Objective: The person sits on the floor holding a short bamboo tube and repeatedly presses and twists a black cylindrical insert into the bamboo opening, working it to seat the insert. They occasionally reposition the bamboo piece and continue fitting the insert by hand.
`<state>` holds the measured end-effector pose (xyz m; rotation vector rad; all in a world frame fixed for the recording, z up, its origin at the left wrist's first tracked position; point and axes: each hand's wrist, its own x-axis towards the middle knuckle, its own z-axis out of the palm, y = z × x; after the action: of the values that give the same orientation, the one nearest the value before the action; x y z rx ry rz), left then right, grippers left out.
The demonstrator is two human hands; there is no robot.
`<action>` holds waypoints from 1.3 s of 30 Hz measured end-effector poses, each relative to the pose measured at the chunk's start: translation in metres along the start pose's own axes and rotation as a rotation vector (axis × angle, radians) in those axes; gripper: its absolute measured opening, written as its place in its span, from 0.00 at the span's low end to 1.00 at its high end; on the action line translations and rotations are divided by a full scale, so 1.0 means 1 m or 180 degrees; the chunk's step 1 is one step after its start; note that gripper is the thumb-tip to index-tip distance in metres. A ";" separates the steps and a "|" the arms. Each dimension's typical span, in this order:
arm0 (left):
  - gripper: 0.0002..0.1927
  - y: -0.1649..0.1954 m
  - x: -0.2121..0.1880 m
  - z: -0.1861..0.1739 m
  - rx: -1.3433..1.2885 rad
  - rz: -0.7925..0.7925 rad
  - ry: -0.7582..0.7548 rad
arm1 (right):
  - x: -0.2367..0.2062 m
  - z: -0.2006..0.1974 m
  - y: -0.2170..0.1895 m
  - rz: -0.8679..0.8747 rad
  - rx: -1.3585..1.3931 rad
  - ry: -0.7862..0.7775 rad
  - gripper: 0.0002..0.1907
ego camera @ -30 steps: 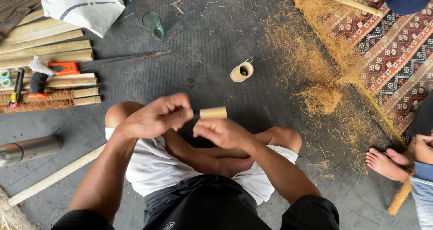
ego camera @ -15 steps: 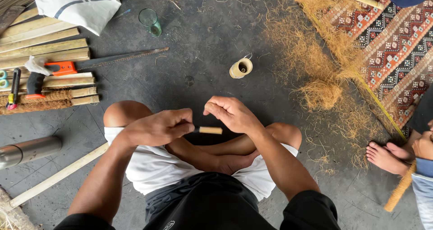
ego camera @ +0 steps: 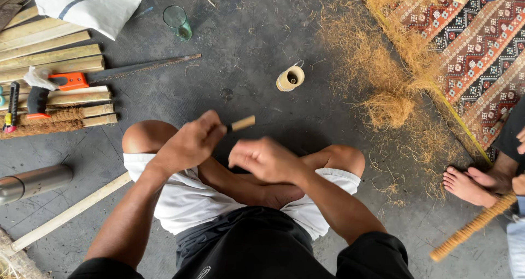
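Here, on the far left, a stack of bamboo slats lies on the grey floor, with a hand saw resting across them, its orange handle on the slats and its blade pointing right. A metal tube lies below, and a pale wooden strip runs slantwise beside the person's knee. A green glass stands upright further up.

The person sits cross-legged. The left hand is clenched around a short bamboo stick, gripping its lower-left end; the free end juts up and to the right, so the stick's long axis runs lower left to upper right. The right hand sits just below and right of that free end, near it but apart, fingers loosely curled and holding nothing that shows. So the stick lies up and to the left of the right hand, with the left hand already on it.

Beyond, a small spool of twine stands alone on the floor. Further right, loose coconut fibre spreads toward a patterned mat, where another person's bare foot rests beside a fibre-wrapped rod.
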<state>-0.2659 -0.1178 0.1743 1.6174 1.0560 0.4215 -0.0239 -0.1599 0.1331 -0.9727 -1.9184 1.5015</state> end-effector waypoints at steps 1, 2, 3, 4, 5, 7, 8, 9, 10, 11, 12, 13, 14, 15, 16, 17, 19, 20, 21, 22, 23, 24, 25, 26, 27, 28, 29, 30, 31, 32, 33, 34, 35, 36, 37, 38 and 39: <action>0.10 0.000 0.000 0.000 -0.0300 0.0095 0.0363 | 0.000 0.001 0.001 0.0220 -0.0085 -0.0274 0.13; 0.10 0.000 -0.001 -0.002 -0.0591 0.0131 -0.0193 | 0.000 0.004 0.001 0.0455 -0.0159 -0.0542 0.13; 0.09 -0.001 -0.002 -0.004 -0.0891 0.0157 -0.0755 | 0.001 0.002 0.003 0.0488 0.0122 -0.0390 0.13; 0.09 -0.002 -0.005 -0.007 -0.1184 0.0177 -0.1307 | 0.002 0.000 0.004 0.0511 0.0404 -0.0243 0.13; 0.10 -0.003 -0.006 -0.008 -0.0748 0.0057 -0.1335 | 0.002 -0.002 0.005 0.0531 0.0681 -0.0087 0.13; 0.11 -0.006 -0.007 -0.008 0.0130 -0.0154 -0.1372 | 0.002 -0.006 0.006 0.0393 0.0260 0.0337 0.14; 0.10 -0.008 -0.006 -0.006 0.0291 -0.0168 -0.0989 | 0.001 -0.009 0.006 0.0307 0.0052 0.0538 0.14; 0.10 -0.009 -0.005 -0.005 0.0446 -0.0178 -0.0617 | 0.000 -0.006 0.006 0.0129 0.0053 0.0354 0.14; 0.09 -0.009 -0.004 -0.003 0.0592 -0.0186 -0.0247 | -0.002 -0.005 0.004 -0.0043 0.0054 0.0168 0.14; 0.10 -0.009 -0.004 -0.004 0.0272 -0.0200 -0.0220 | -0.001 -0.004 0.004 -0.0219 0.0054 -0.0022 0.14; 0.10 -0.009 -0.003 -0.003 -0.0044 -0.0206 -0.0197 | -0.003 0.002 0.002 -0.0154 0.0031 -0.0135 0.14; 0.11 -0.009 -0.004 -0.003 -0.0360 -0.0212 -0.0177 | -0.001 0.001 0.003 -0.0087 0.0008 -0.0247 0.14; 0.11 -0.008 -0.004 -0.004 -0.0528 -0.0142 -0.0634 | -0.001 0.007 0.003 -0.0016 -0.0002 -0.0375 0.14; 0.10 -0.008 -0.004 -0.003 -0.0700 -0.0084 -0.1086 | -0.001 0.006 0.005 0.0205 0.0112 -0.0187 0.14; 0.10 -0.007 -0.006 -0.005 -0.0872 -0.0018 -0.1552 | 0.002 0.005 0.007 0.0433 0.0221 0.0014 0.14; 0.10 -0.007 -0.005 -0.003 -0.0378 -0.0129 -0.1380 | 0.000 0.006 0.008 0.0663 0.0315 0.0228 0.14; 0.08 -0.007 -0.004 -0.002 0.0631 -0.0341 -0.0956 | 0.000 0.004 0.012 0.0345 0.0314 0.0359 0.14; 0.09 -0.008 -0.003 0.001 0.0561 -0.0227 -0.0524 | 0.000 -0.001 0.013 0.0199 0.0320 0.0422 0.13; 0.09 -0.009 -0.001 0.001 0.0483 -0.0110 -0.0096 | 0.000 -0.001 0.013 0.0175 0.0210 0.0178 0.13; 0.10 -0.011 0.001 0.003 0.0410 0.0014 0.0338 | -0.003 0.000 0.012 0.0141 0.0094 -0.0063 0.13; 0.10 -0.012 0.001 0.001 -0.0194 0.0026 -0.0005 | 0.000 -0.005 0.013 0.0107 -0.0027 -0.0294 0.13; 0.10 -0.014 0.001 0.000 -0.0802 0.0020 -0.0360 | 0.000 -0.004 0.011 0.0066 -0.0014 -0.0249 0.13; 0.10 -0.015 0.001 -0.001 -0.1421 -0.0013 -0.0714 | 0.001 -0.009 0.010 0.0036 0.0018 -0.0217 0.13; 0.10 -0.015 0.000 -0.002 -0.1199 -0.0085 -0.1013 | 0.004 -0.010 0.008 0.0002 0.0051 -0.0186 0.13; 0.10 -0.015 0.000 -0.002 -0.0963 -0.0133 -0.1312 | 0.003 -0.011 0.006 0.0274 0.0022 0.0030 0.13; 0.10 -0.015 -0.001 -0.004 -0.0714 -0.0169 -0.1603 | 0.006 -0.014 0.005 0.0536 -0.0017 0.0250 0.13; 0.09 -0.013 -0.001 -0.003 -0.0252 -0.0270 -0.1221 | 0.005 -0.011 0.003 0.0799 -0.0046 0.0464 0.14; 0.08 -0.012 -0.001 -0.002 0.0197 -0.0385 -0.0848 | 0.006 -0.011 0.002 0.0552 -0.0032 0.0345 0.14; 0.07 -0.009 0.000 -0.001 0.0640 -0.0501 -0.0480 | 0.005 -0.007 0.001 0.0313 -0.0016 0.0226 0.14; 0.08 -0.007 0.000 0.000 0.0107 -0.0409 -0.0361 | 0.004 -0.004 0.000 0.0060 -0.0008 0.0106 0.14; 0.09 -0.005 0.000 -0.001 -0.0418 -0.0305 -0.0234 | 0.005 -0.002 0.000 0.0083 -0.0043 -0.0119 0.14; 0.11 -0.003 0.001 -0.001 -0.0946 -0.0201 -0.0119 | 0.004 0.002 0.000 0.0116 -0.0076 -0.0337 0.14; 0.10 -0.002 0.000 -0.003 -0.1090 -0.0130 -0.0562 | 0.005 0.001 0.001 0.0161 -0.0102 -0.0563 0.14; 0.10 -0.002 -0.001 -0.004 -0.1233 -0.0074 -0.0986 | 0.005 0.002 0.001 0.0275 0.0147 -0.0351 0.13; 0.10 -0.002 -0.002 -0.005 -0.1374 -0.0023 -0.1407 | 0.004 0.001 0.002 0.0385 0.0402 -0.0141 0.13; 0.09 -0.003 -0.003 -0.005 -0.0751 -0.0145 -0.1276 | 0.005 0.000 0.004 0.0505 0.0651 0.0088 0.12; 0.09 -0.005 -0.003 -0.005 -0.0117 -0.0241 -0.1138 | 0.004 -0.001 0.005 0.0571 0.0445 0.0229 0.12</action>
<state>-0.2731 -0.1174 0.1722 1.5437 0.8290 0.0938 -0.0242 -0.1552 0.1290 -1.1432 -1.6889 1.6529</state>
